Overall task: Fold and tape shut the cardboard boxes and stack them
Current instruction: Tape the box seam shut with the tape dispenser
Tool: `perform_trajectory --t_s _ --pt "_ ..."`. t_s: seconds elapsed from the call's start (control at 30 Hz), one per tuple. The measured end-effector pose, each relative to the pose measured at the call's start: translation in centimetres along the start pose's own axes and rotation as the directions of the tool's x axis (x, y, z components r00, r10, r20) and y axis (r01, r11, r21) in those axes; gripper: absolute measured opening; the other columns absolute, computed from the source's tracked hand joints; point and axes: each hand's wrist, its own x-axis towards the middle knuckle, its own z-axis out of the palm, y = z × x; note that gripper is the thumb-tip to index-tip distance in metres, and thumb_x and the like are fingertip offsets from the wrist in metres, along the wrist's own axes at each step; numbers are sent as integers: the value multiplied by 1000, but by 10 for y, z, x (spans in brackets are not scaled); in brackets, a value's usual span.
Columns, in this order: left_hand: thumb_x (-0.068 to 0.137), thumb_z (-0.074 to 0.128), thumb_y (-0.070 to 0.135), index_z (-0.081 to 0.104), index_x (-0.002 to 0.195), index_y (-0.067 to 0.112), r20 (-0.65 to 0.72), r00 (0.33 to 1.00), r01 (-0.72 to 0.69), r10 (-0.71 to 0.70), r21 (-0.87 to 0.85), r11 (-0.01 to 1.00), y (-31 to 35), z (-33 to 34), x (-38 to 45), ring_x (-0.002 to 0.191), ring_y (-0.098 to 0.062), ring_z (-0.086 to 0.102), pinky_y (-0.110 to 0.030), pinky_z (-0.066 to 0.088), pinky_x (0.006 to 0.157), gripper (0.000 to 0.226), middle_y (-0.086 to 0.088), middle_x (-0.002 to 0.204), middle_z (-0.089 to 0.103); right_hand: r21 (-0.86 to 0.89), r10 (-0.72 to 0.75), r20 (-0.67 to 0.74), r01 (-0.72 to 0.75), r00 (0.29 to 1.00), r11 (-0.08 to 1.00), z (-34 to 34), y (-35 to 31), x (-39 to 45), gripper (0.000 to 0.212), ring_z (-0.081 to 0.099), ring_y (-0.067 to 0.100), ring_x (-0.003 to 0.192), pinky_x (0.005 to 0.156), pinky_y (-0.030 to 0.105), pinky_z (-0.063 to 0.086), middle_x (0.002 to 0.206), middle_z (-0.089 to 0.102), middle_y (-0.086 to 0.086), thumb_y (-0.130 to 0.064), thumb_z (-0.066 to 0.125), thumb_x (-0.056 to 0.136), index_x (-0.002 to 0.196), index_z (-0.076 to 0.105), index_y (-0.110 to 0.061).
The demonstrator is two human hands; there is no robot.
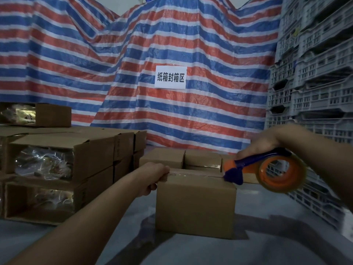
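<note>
The small cardboard box point(195, 205) sits on the grey floor point(267, 245), looking light and stiff. The left hand point(154, 176) clamps its left top edge; the right hand point(256, 145) grips the tape dispenser point(267, 171) at its right edge.

The left hand point(152, 176) is reaching in from the lower left on a bare, outstretched forearm, its fingers curling over the left end of the plain brown cardboard box point(195, 205). The right hand point(256, 145) (slightly blurred) is coming in from the right, gripping the dark blue handle of an orange tape dispenser point(267, 169).
</note>
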Motion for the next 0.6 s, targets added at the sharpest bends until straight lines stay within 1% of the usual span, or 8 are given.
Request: perform_trajectory --t_s 0.07,0.13,0.23,0.27,0.3,0.4,0.47,0.6 --pt "98 47 18 53 75 15 -22 999 -44 48 178 983 9 0 -1 57 -15 40 -24 31 52 24 -4 70 48 12 5 5 -5 1000 1000 2 1 1 72 71 19 77 76 31 57 100 76 9 -78 64 74 111 66 -16" --pt "98 52 18 61 88 12 -81 975 -154 208 431 889 17 2 -5 72 -16 57 -27 49 66 15 -6 87 63 22 1 10 -1 1000 1000 3 3 3 73 71 19 79 77 30 57 106 75 10 -78 64 75 114 65 -17" --pt "93 56 45 58 89 25 -129 788 -274 602 803 530 28 19 -25 81 -12 60 -32 54 75 20 5 89 62 20 0 14 0 1000 1000 3 4 5 73 70 17 74 74 29 57 95 76 6 -79 63 75 112 66 -17" --pt "92 51 55 58 94 28 -57 732 -367 679 807 463 31 28 -31 84 -11 59 -33 53 78 27 7 93 61 14 3 13 -3 1000 1000 3 5 5 72 70 16 70 70 28 58 88 76 4 -80 62 75 110 66 -17" --pt "93 44 62 59 104 30 50 725 -461 687 777 429 32 37 -35 91 -11 58 -36 52 84 37 7 102 62 9 9 13 -9 1000 1000 3 5 5 73 70 15 67 67 27 57 82 75 2 -81 62 74 108 67 -17" --pt "92 32 71 48 136 29 319 776 -544 544 775 322 26 61 -37 125 -19 49 -40 40 104 63 0 143 49 14 15 11 -15 1000 1000 2 3 7 74 72 16 67 70 29 57 79 76 2 -81 64 72 108 67 -16" --pt "95 32 67 42 143 24 322 758 -533 567 807 254 17 65 -33 135 -21 41 -41 35 108 64 -3 151 41 9 11 18 -11 1000 1000 1 3 7 74 71 15 66 71 29 57 77 75 2 -80 63 72 108 67 -16" --pt "97 33 63 45 136 26 316 711 -562 628 792 239 12 65 -29 124 -18 49 -37 40 101 55 1 142 50 6 -23 51 23 998 1000 1 7 6 75 70 13 65 70 27 55 75 75 -1 -82 58 73 106 68 -16"
